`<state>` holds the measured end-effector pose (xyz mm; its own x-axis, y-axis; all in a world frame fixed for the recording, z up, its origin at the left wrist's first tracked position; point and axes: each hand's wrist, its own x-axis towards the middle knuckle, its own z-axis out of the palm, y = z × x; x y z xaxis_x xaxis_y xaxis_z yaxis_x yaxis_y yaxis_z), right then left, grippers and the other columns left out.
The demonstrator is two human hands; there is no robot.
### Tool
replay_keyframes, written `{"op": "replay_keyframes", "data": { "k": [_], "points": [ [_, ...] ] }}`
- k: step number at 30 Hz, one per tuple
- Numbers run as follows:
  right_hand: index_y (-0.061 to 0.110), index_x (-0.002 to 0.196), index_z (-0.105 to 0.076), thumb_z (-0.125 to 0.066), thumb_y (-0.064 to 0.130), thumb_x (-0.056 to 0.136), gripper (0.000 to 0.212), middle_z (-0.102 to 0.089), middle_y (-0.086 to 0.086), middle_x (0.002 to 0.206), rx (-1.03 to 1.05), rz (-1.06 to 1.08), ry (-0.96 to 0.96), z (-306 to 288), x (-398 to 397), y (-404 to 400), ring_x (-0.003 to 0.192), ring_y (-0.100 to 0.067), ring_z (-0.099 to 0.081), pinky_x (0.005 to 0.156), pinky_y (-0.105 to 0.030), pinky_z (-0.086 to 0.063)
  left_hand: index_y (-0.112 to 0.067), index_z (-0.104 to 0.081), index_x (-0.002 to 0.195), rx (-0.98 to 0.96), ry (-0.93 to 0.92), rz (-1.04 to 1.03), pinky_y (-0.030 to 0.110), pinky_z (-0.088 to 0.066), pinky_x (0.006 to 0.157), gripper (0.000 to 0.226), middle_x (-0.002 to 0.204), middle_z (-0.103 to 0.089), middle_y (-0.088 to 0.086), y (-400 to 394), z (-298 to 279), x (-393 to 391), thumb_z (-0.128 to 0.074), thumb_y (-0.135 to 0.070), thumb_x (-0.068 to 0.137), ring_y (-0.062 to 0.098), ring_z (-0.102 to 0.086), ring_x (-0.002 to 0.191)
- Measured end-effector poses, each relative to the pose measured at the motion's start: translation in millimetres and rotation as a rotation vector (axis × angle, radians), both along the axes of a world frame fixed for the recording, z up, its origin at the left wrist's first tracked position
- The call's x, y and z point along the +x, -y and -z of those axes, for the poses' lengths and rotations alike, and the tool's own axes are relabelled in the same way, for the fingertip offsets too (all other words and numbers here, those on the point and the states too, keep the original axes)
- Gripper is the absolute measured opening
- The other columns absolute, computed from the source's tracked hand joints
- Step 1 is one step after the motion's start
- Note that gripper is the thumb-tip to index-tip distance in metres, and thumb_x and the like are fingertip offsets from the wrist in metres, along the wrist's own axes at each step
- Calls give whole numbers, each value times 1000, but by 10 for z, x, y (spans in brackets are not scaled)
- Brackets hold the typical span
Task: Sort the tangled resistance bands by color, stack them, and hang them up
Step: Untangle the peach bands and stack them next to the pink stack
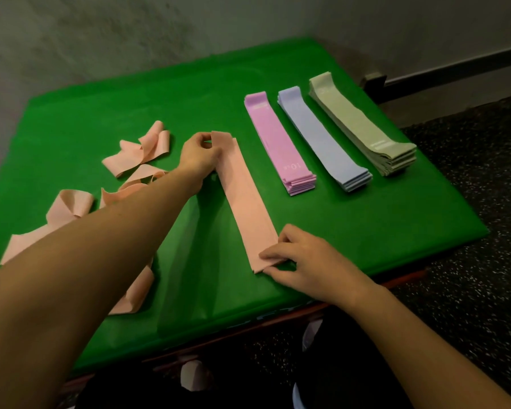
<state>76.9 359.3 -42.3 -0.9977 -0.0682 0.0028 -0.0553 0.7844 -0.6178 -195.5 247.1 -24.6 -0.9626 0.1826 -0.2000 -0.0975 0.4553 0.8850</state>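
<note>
- Sorting is in its last colour: I am squaring up the peach pile [245,199], which lies flat on the green table [101,113] and runs lengthwise between my two hands.
- My left hand [199,153] is at the far end of that pile, fingers curled and pinching the top band's end; its edge sits slightly off the band beneath.
- My right hand [301,261] is at the near end, thumb and fingertips pinching the corner flat against the table.
- The pile shows at least two layers at the far end; I cannot tell the exact number from here.
- Just beyond my right hand, three finished stacks lie side by side: one pink stack [278,143], one blue stack [322,137] and one pale green stack [363,125], each several bands deep.
- To the outer side of my left forearm lie the loose peach bands [136,154], twisted and looped, partly hidden by my arm; roughly four or five, the count uncertain.
- Judged from this, three colours are done, the fourth is under way, and hanging has not begun.
- The next move calls for sliding the top band into line with the one below, both ends held, then letting go with my left hand to reach across to the tangle beside it.
- No hook or rail for hanging is in view.
</note>
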Motion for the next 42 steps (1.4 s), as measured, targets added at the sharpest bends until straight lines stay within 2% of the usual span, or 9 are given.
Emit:
{"op": "replay_keyframes", "data": {
  "k": [4,9,15,18,23,26,31,36,42],
  "points": [
    [32,111,-73,-56,57,86,39,-43,13,93,97,2,-99,52,-20,-6,89,-7,-44,76,-23,-39,-15,-54,128,25,8,-7,36,-57,68,37,114,-62,6,-16,-26,-74,-65,-9,94,20,-62,81],
    [37,106,-72,-57,59,86,34,-52,9,110,123,0,-145,139,-39,-16,102,-9,-44,85,-32,-36,-12,-56,126,-87,-31,31,28,-53,58,35,118,-64,10,-46,35,-130,-64,-3,92,16,-59,71],
    [31,107,-72,-59,54,86,34,-55,10,115,21,-3,-130,146,-40,-8,106,-8,-47,95,-34,-44,-14,-52,139,-184,-132,78,17,-46,57,50,136,-55,5,-18,81,-136,-66,-8,91,20,-62,93],
    [31,109,-70,-61,51,87,31,-55,14,113,25,-33,-131,140,-36,6,106,-6,-46,96,-34,-44,-15,-52,141,-220,-131,116,11,-43,48,51,140,-54,4,24,98,-110,-66,-10,93,12,-60,80],
    [32,120,-65,-64,58,85,43,-51,16,118,-38,9,-93,68,-6,14,113,-2,-45,103,-31,-41,-18,-41,148,-208,-159,120,16,-48,66,62,147,-44,4,160,-6,-8,-68,-15,92,9,-59,87],
    [32,120,-64,-58,61,86,44,-50,18,114,-109,77,-115,11,-4,34,113,-2,-48,101,-31,-44,-18,-51,138,-132,-156,141,29,-55,80,46,138,-51,6,326,-107,112,-65,-17,94,13,-61,87],
    [30,116,-66,-61,39,93,25,-55,18,110,-141,89,-115,-110,-75,169,107,-3,-52,97,-30,-46,-18,-63,118,-174,-332,180,30,-52,77,20,119,-62,1,787,-309,374,-57,-17,98,12,-60,84],
    [29,116,-66,-65,27,94,22,-59,17,107,-199,70,-82,-202,-259,427,98,-1,-56,86,-23,-46,-23,-66,108,-214,-511,179,17,-43,65,14,105,-67,-4,1362,-346,623,-60,-18,96,4,-57,78],
    [30,113,-68,-67,25,92,21,-63,8,109,-178,10,-90,-220,-605,758,94,-8,-59,78,-21,-45,-25,-65,108,-454,-643,178,49,-43,99,18,115,-61,-5,2022,-109,759,-63,-25,90,17,-52,109]
  ]
}}
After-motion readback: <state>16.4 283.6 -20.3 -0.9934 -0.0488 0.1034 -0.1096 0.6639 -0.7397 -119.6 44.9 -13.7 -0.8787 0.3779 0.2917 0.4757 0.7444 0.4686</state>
